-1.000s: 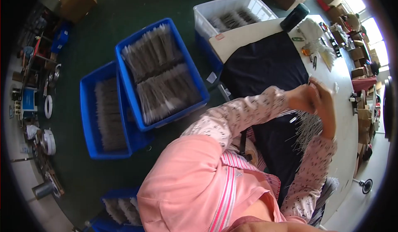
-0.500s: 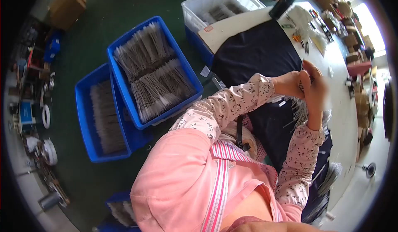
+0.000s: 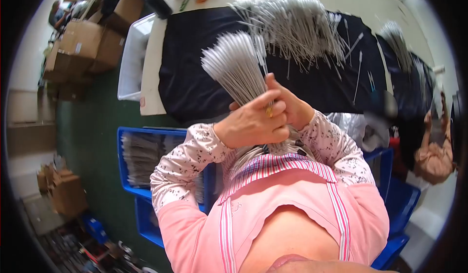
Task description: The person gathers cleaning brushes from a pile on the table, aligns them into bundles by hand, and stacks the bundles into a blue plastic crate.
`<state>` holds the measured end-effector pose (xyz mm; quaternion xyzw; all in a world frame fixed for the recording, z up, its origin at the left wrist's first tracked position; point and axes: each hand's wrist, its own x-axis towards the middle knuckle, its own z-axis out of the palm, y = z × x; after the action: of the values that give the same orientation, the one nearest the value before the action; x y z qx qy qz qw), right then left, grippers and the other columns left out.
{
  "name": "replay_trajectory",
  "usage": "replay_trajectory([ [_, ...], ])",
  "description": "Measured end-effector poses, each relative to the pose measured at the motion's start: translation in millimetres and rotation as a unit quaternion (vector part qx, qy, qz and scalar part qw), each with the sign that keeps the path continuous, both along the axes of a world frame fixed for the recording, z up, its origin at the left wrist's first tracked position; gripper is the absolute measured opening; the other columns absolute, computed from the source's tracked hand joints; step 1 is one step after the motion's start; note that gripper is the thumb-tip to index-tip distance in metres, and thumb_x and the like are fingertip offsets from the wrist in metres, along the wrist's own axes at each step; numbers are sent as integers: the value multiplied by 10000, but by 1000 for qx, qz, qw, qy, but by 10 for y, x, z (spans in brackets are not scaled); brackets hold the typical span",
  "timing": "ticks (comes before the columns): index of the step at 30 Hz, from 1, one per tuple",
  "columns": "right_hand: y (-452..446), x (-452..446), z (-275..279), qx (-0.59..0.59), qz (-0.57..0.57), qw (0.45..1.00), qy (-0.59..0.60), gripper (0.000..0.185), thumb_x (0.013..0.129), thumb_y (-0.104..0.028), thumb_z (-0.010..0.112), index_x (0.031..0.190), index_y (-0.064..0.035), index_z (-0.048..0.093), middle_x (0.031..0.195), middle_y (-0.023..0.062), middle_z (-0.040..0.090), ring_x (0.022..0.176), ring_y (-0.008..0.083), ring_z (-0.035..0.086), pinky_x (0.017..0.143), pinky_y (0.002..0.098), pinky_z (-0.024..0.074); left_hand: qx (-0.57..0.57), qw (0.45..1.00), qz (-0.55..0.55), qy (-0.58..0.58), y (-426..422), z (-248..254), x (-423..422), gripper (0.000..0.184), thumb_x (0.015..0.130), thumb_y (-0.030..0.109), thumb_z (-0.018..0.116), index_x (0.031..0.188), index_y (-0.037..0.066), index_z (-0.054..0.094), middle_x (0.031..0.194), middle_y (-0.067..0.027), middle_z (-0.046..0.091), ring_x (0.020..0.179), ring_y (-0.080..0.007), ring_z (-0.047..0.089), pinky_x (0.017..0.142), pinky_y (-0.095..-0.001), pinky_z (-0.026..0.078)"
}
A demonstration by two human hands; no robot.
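A thick bundle of thin wire brushes (image 3: 234, 61) with white bristle ends stands tilted in front of my chest, bristles upward. My left hand (image 3: 256, 122) is closed around its wire stems. Close against it, my right hand (image 3: 295, 108) has its thumb raised along a couple of brushes at the bundle's right side; its other fingers are partly hidden. The lower stem ends show below my hands. Beyond them, a large pile of similar brushes (image 3: 297, 24) lies on the dark cloth (image 3: 187, 68), with a few loose ones to its right.
A white table (image 3: 151, 97) bears the cloth, a dark bottle (image 3: 155, 1) and small tools. At left stand a clear bin (image 3: 131, 61) and a blue bin (image 3: 120, 163) of brushes. Cardboard boxes (image 3: 80, 46) are stacked behind. Another person (image 3: 434, 151) sits at right.
The view has swung from the floor bins to the table. My hands, earlier together at the right with brushes hanging below, now hold the bundle bristles up before my chest.
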<state>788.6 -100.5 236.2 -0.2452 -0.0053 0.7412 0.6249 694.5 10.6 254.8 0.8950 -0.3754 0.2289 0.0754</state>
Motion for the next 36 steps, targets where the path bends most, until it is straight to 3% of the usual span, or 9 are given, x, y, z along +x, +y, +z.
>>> replay_trajectory([
  [6,29,-84,-655,-41,10,986,-159,369,830,-105,641,1175,-32,534,956,107,607,844,192,605,753,316,522,168,985,44,1,-100,-829,-289,223,694,204,587,914,228,609,1067,57,526,1097,-178,464,1016,-381,327],
  [12,12,-62,-759,-59,-93,976,-188,369,723,13,666,1084,3,590,894,77,639,796,166,625,712,284,523,-70,965,213,136,-121,-447,-525,346,691,158,604,1034,128,584,1214,-42,470,1220,-279,387,1058,-405,257],
  [14,-68,-62,-785,-6,-106,976,-188,360,699,29,688,1051,10,612,875,85,656,762,160,636,705,292,528,-420,851,296,106,-128,-703,-662,643,630,73,682,1236,38,470,1280,-191,410,1276,-320,338,1064,-448,285],
  [16,-100,-181,-800,14,-117,970,-214,363,689,32,702,1043,9,623,876,87,667,753,156,642,714,292,528,-790,534,252,164,-368,-711,-564,664,654,59,729,1261,11,463,1257,-140,467,1231,-262,411,1011,-414,369],
  [19,-110,-400,-763,20,-100,959,-264,358,692,-25,747,1033,-4,642,957,82,672,839,148,635,779,268,507,-827,370,208,369,-469,-1022,-651,607,693,41,731,1248,-6,487,1182,-82,542,1129,-196,505,956,-345,425],
  [23,-233,-385,-672,64,-129,904,-402,378,726,-166,778,1036,9,652,995,75,655,979,165,588,858,308,469,-762,375,239,470,-576,-1023,-698,391,748,-28,664,1127,-29,572,1000,-85,627,839,-175,637,746,-264,517],
  [26,-263,-259,-878,81,-140,691,-704,417,779,-236,743,1100,3,626,955,67,649,985,174,577,881,337,454,-776,332,270,463,-634,-932,-720,313,742,59,693,1030,-23,600,924,-83,636,813,-191,643,710,-290,534],
  [30,-316,-326,-813,-53,-183,912,-363,281,905,-222,615,1111,-31,617,900,22,621,772,69,593,616,201,507,-862,249,187,400,-660,-950,-722,474,773,47,671,1203,-28,487,1125,-164,601,977,-293,639,831,-381,541],
  [36,-285,-353,-867,-66,-198,925,-316,289,922,-255,606,1089,-19,593,879,17,622,672,49,602,520,158,489,-879,253,165,368,-706,-866,-703,568,805,10,638,1316,-60,400,1238,-192,549,1074,-302,599,931,-404,496],
])
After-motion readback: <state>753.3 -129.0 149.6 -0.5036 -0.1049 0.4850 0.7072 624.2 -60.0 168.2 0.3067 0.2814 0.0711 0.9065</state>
